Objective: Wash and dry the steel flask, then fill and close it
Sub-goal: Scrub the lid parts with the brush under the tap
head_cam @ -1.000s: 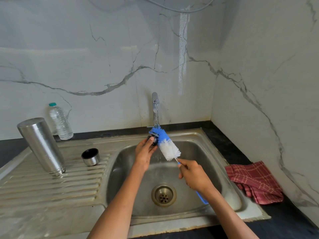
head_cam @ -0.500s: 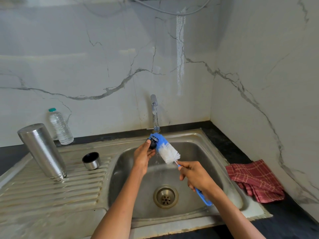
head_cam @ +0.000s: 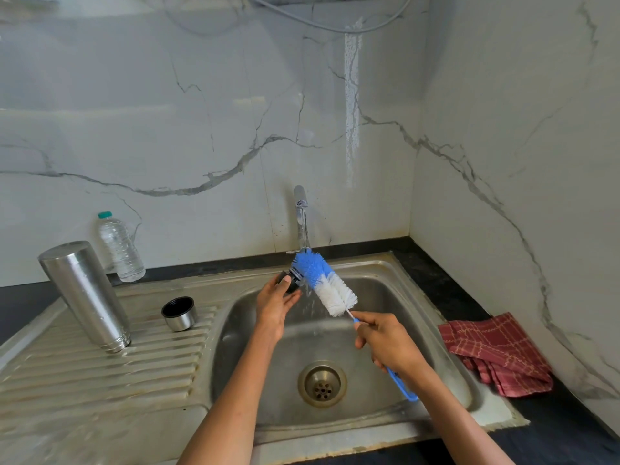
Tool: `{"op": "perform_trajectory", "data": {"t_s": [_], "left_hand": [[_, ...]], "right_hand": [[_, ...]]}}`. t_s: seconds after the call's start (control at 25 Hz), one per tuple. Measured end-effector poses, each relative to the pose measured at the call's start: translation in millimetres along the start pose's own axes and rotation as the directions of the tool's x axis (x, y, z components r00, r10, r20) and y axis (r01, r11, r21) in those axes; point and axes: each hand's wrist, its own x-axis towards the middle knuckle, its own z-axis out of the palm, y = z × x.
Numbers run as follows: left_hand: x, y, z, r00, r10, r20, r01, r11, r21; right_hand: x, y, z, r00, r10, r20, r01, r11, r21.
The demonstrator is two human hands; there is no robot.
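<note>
Under the tap at frame centre, the left hand pinches the flask's dark stopper, touching the brush bristles on its right. That brush slants from upper left down to lower right, where the right hand grips its blue handle. Well left, the steel flask stands inverted on the drainboard, its cup beside it.
</note>
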Motion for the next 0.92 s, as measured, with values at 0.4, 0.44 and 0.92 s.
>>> {"op": "perform_trajectory", "data": {"t_s": [0.4, 0.44, 0.92], "left_hand": [[-4.8, -5.0, 6.1, 0.983, 0.171, 0.07, -0.184, 0.91, 0.372], [-7.2, -5.6, 7.6, 0.969, 0.215, 0.118, -0.245, 0.846, 0.473], [-0.5, -3.8, -5.7, 0.895, 0.363, 0.26, -0.414, 0.46, 0.786]], "right_hand": [[-0.5, -0.2, 2.3, 0.976, -0.188, -0.112, 0.101, 0.839, -0.534], [-1.1, -1.0, 2.1, 0.973, -0.195, -0.121, 0.096, 0.825, -0.557], [2.0, 0.3, -9.6, 0.997, -0.06, -0.053, 0.023, 0.849, -0.527]]}}
